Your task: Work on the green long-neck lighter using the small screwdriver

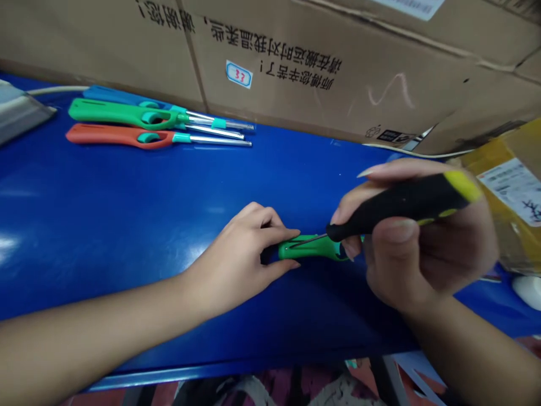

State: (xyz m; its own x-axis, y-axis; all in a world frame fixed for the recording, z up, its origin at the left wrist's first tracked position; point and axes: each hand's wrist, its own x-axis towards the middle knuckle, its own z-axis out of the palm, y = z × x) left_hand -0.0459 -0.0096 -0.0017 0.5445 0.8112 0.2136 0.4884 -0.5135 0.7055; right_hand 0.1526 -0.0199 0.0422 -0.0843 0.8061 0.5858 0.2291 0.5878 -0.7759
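Note:
A green lighter (pixel 310 248) lies flat on the blue table, its left end between the thumb and forefinger of my left hand (pixel 249 248). My right hand (pixel 422 248) is closed round a black and yellow screwdriver (pixel 406 200). The screwdriver's thin shaft slants down to the left over the green lighter, and its tip is close to the lighter's left end. Whether the tip touches it cannot be made out. Part of the lighter's right end is hidden behind my right fingers.
Long-necked lighters, one orange (pixel 122 135), one green (pixel 118 113) and one blue (pixel 122 97), lie at the back left. A large cardboard box (pixel 279 73) stands along the back. A yellow-taped box (pixel 502 192) is at the right. The table's front edge (pixel 190 372) runs below my hands.

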